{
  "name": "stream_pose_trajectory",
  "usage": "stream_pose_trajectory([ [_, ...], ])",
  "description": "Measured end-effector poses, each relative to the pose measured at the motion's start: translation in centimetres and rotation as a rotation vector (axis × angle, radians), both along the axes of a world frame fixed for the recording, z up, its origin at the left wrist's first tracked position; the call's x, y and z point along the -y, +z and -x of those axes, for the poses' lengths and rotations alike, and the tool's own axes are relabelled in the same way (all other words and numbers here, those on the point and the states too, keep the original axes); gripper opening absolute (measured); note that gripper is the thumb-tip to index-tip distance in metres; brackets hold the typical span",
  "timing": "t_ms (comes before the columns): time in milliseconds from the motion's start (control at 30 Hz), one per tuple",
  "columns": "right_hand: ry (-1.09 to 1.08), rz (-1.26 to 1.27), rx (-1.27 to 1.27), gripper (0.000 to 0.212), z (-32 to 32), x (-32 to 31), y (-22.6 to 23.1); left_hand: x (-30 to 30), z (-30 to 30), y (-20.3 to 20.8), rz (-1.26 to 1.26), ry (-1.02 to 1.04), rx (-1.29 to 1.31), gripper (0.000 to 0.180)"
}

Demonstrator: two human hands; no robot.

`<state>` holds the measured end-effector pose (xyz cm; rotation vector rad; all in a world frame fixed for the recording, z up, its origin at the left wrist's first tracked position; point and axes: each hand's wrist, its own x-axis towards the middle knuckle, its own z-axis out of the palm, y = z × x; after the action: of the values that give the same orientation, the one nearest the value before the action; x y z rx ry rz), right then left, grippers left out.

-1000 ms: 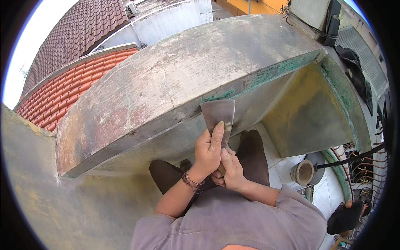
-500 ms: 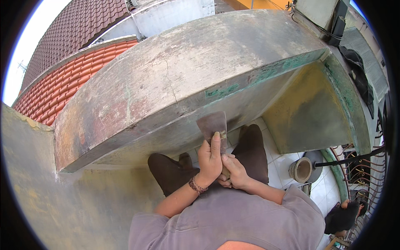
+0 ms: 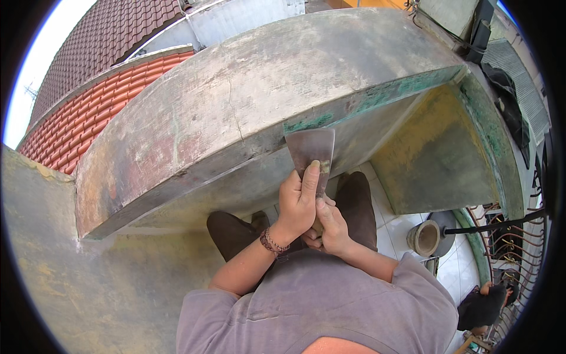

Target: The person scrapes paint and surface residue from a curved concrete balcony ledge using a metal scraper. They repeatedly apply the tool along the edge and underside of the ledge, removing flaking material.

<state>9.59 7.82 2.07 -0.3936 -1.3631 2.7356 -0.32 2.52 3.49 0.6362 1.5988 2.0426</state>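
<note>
A wide metal scraper [image 3: 311, 147] points away from me, its flared blade uppermost. My left hand [image 3: 296, 205], with a braided bracelet at the wrist, is closed on it, the thumb lying along the blade. Lower down, my right hand [image 3: 332, 228] wraps the handle, which is mostly hidden by fingers. The blade's end overlaps the lower edge of a concrete parapet [image 3: 236, 88], just below a patch of green paint [image 3: 312, 122]. Whether it touches the edge I cannot tell. Bare, worn concrete and a thin crack mark the parapet's broad top.
A stained wall [image 3: 88, 295] closes the left side. On the white tiled floor [image 3: 386, 248] at right stands a round pot [image 3: 423, 238] beside a dark disc. A metal railing [image 3: 525, 248] and dark cloth [image 3: 506, 103] line the far right. Tiled roofs [image 3: 106, 106] lie beyond.
Both hands have moved forward and slightly right with the scraper, bringing its blade from below the parapet's edge up against it in view. The grip looks the same.
</note>
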Motion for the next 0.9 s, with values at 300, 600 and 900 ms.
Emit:
stream_pose_trajectory([
  [300, -0.031, 0.004, 0.051, 0.043, -0.5, 0.9, 0.6, 0.2, -0.3, 1.5, -0.033, -0.026, 0.107, 0.035],
  [600, -0.045, -0.02, -0.035, 0.04, 0.2, 0.6, 1.1, -0.1, 0.3, 3.3, -0.05, -0.082, 0.063, 0.036],
  [900, -0.074, -0.039, -0.063, 0.041, 0.5, 0.5, 1.5, -0.2, 0.5, 4.1, -0.076, -0.099, 0.038, 0.036],
])
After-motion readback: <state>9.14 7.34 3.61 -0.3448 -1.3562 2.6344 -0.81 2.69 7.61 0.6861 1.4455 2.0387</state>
